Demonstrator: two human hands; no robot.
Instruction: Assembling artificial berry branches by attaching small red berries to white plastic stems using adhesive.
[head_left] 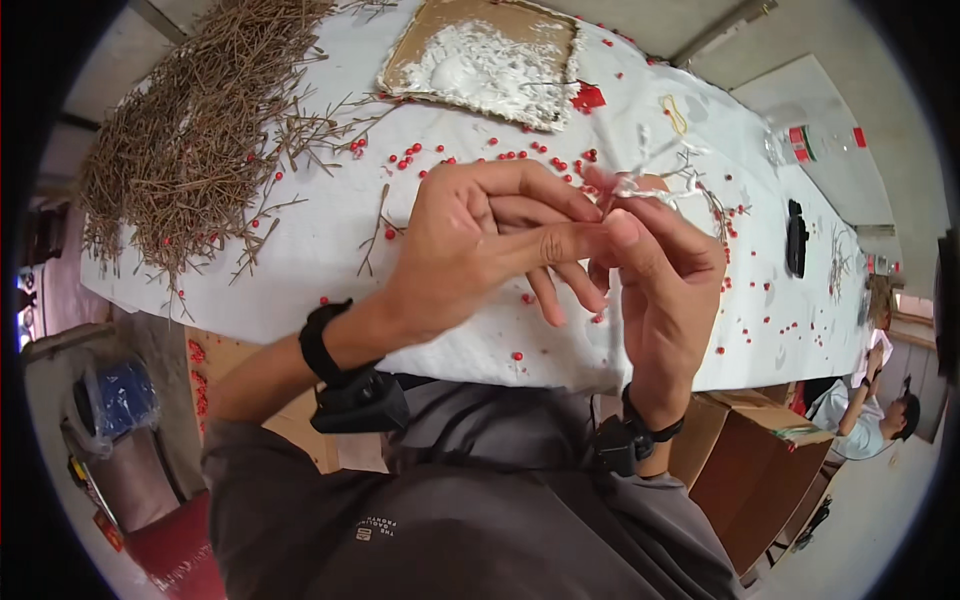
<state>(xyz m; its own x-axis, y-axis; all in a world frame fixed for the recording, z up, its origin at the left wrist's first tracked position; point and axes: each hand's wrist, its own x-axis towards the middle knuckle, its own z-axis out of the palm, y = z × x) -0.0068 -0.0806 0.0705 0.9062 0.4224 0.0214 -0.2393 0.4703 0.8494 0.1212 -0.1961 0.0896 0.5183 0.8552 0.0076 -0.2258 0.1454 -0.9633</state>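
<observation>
Above the white cloth of the table, my two hands meet fingertip to fingertip. My right hand (660,270) pinches a thin twig with white-coated tips (685,190), which sticks out beyond the fingers to the upper right. The thumb and forefinger of my left hand (480,225) are pressed together against the right fingertips; what lies between them is too small and hidden to make out. Its other fingers hang loosely curled below. Small red berries (517,356) are scattered around and beneath both hands. A bare brown twig (377,230) rests left of my left hand.
A large heap of brown twigs (190,130) covers the table's far left. At the back lies a cardboard tray (420,50) with white flaky material. A black object (796,238) and a clear bottle (800,143) are at right. Below stands an open cardboard box (750,470). Another person (850,415) is far right.
</observation>
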